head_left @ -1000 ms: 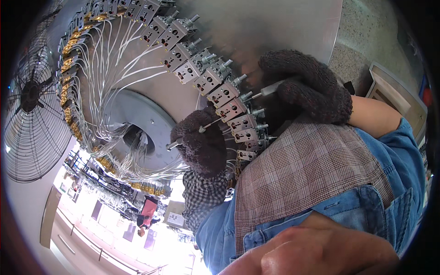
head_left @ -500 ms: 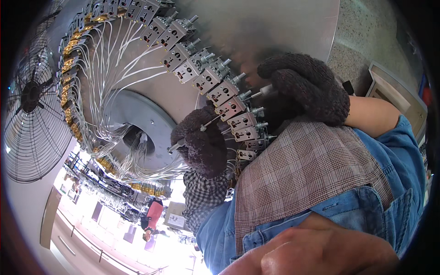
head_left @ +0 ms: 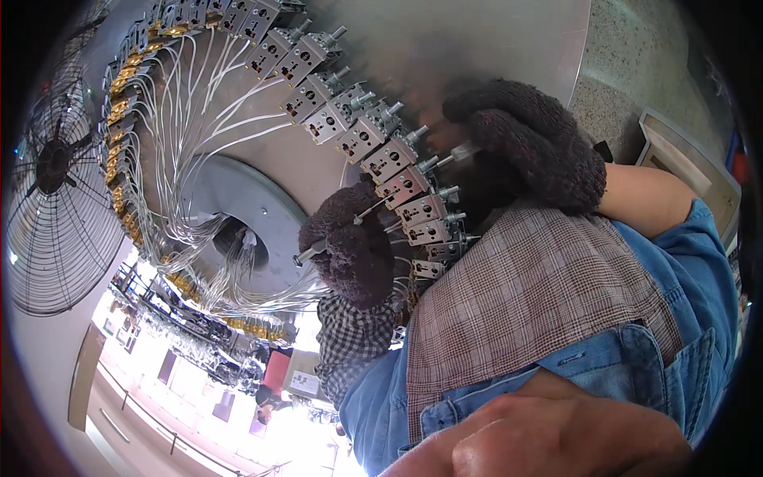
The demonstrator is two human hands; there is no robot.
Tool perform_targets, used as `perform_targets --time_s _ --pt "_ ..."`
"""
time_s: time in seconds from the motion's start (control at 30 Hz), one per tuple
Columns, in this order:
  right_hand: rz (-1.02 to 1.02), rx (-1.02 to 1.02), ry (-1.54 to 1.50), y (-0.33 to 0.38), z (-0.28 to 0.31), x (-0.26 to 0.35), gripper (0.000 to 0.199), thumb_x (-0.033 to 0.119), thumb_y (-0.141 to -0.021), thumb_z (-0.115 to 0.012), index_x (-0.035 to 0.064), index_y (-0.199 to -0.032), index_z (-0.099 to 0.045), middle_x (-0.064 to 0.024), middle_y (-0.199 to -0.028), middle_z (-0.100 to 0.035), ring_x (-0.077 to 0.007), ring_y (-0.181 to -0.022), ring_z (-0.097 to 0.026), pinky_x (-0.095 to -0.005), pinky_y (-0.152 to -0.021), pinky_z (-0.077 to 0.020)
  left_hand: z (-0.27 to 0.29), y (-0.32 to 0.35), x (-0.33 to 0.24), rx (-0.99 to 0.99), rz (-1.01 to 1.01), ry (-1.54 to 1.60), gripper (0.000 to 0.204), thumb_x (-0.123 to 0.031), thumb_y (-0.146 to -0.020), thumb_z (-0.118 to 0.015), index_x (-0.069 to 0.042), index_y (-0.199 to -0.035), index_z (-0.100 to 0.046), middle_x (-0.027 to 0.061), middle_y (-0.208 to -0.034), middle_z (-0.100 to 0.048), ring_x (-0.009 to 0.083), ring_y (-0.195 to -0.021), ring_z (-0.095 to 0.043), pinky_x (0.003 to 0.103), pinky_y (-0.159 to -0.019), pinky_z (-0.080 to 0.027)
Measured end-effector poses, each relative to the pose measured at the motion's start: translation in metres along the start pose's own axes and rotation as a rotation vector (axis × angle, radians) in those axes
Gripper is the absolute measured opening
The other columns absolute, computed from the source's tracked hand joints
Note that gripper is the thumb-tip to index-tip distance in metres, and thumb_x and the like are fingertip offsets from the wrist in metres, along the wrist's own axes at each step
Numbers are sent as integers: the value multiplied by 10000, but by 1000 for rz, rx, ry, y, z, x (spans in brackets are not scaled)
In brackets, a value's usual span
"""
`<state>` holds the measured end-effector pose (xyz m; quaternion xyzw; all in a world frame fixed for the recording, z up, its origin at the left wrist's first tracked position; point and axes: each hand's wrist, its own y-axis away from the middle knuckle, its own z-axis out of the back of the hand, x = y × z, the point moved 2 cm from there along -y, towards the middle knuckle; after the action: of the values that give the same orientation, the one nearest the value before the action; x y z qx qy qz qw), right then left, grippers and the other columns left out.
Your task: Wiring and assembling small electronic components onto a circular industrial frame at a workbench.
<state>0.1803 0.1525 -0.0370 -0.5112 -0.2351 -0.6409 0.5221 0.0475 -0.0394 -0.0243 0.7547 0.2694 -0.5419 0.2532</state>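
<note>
A dark fuzzy glove covers my left hand (head_left: 347, 250), which is closed beside the inner side of a curved row of small metal thermostat-like boxes. From it a thin metal rod (head_left: 373, 210) reaches to one pinkish-lit box (head_left: 402, 188); a metal end (head_left: 308, 254) juts from the fist's other side, perhaps of the same tool. On the row's outer side my right hand (head_left: 534, 143), gloved alike, is closed around a screwdriver-like tool (head_left: 458, 153) with a pale, translucent part. Its thin tip meets or nearly meets that box's threaded stem (head_left: 429, 164). The handle is hidden in the glove.
The boxes sit around a round metal table (head_left: 485, 40), with white wires (head_left: 187, 119) running to a raised grey hub (head_left: 262, 187). Brass-coloured parts (head_left: 119, 151) line the far left arc. A caged fan (head_left: 56, 167) stands left. Another person (head_left: 270, 401) is in the background.
My right glove has turned and shifted slightly, with its tool still at the same stem. The left hand has barely moved. The background person has changed posture.
</note>
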Motion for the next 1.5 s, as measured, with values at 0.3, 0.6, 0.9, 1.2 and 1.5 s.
perform_targets --time_s 0.3,0.6,0.9,1.2,1.5 --pt "33 -23 5 3 -4 -10 289 33 -800 -535 27 -1089 -521 -162 -1111 -528 -280 -938 -567 -328 -777 -494 5 1 7 -55 -35 76 361 -373 -884 -488 -43 -1030 -480 116 -991 -554 210 -953 -544 378 -896 -440" --pt "-299 28 -370 6 1 -5 268 136 -865 -505 52 -1118 -525 -139 -1200 -483 -233 -997 -544 -288 -834 -463 4 0 4 -35 -36 162 292 -295 -880 -520 -43 -1027 -508 103 -1000 -576 224 -968 -559 385 -890 -454" --pt "-321 41 -404 1 1 -1 247 111 -851 -510 42 -1086 -536 -136 -1178 -489 -220 -936 -553 -307 -791 -481 7 -1 4 -9 -41 142 270 -272 -893 -498 -50 -1046 -509 105 -1017 -578 219 -987 -555 379 -900 -450" --pt "-390 55 -468 -1 4 -1 304 145 -861 -507 22 -1138 -499 -116 -1112 -529 -203 -937 -556 -299 -807 -470 4 -1 1 -8 -30 72 318 -319 -898 -480 -33 -1035 -492 110 -992 -570 211 -949 -558 361 -881 -459" --pt "-161 89 -204 3 -4 -12 279 96 -860 -496 70 -1138 -503 -148 -1123 -518 -250 -931 -563 -317 -799 -481 6 2 3 -52 -17 -80 401 -394 -889 -471 -21 -1038 -457 114 -980 -554 197 -930 -551 338 -867 -459"
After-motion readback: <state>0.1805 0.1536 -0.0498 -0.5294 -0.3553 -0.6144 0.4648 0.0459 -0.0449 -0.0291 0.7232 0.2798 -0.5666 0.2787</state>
